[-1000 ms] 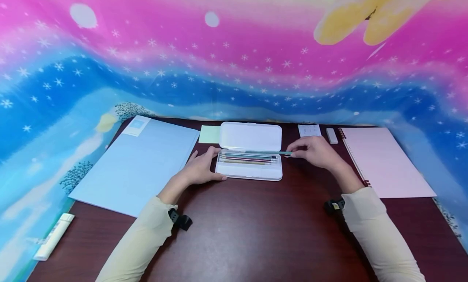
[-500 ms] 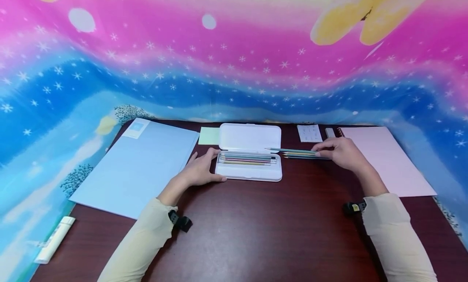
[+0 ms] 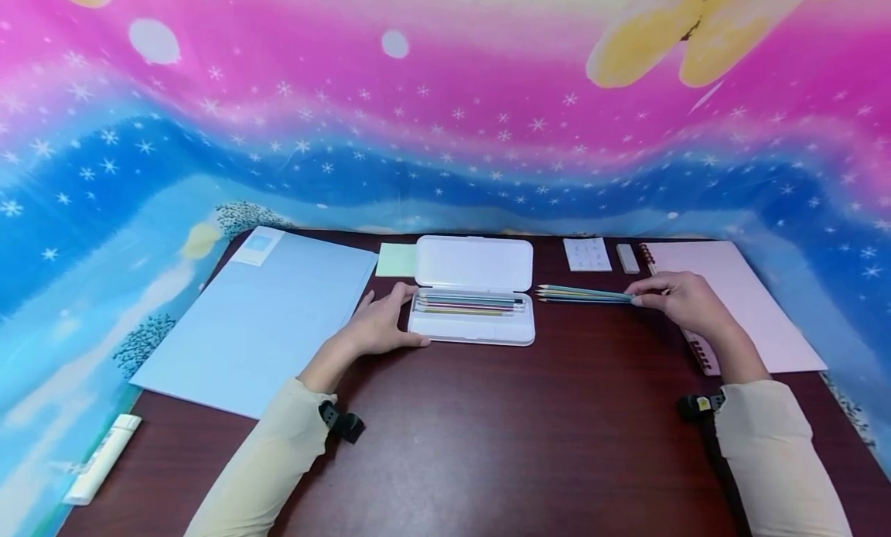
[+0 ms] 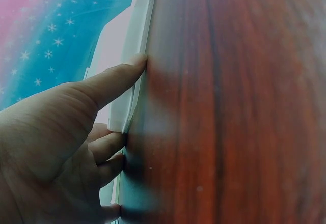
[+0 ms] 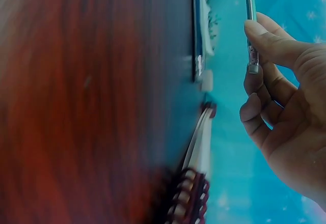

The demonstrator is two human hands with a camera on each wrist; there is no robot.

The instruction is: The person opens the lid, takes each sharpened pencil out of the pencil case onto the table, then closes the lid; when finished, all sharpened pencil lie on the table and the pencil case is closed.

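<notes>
A white pencil case [image 3: 473, 334] lies with its lid [image 3: 475, 263] raised at the back. Several pencils [image 3: 469, 302] lie side by side inside. My left hand [image 3: 376, 318] holds the case's left end, thumb [image 4: 119, 80] against the near side and fingers further back. Right of the case, my right hand [image 3: 689, 299] pinches a teal pencil [image 5: 250, 2] near its eraser end between thumb and fingertips. In the right wrist view this pencil is above the tabletop. Other pencils [image 3: 571, 299] lie on the table right beneath it, their tips toward the case.
A blue folder [image 3: 264, 328] lies left and a pink spiral notebook [image 3: 759, 312] right, partly under my right hand. At the back are green sticky notes [image 3: 395, 260], a small printed paper [image 3: 588, 254] and an eraser [image 3: 627, 258]. A white tube [image 3: 103, 460] lies at the left edge.
My right hand has moved right, drawing the teal pencil away from over the case to above the pencils on the table. The left hand has stayed at the case.
</notes>
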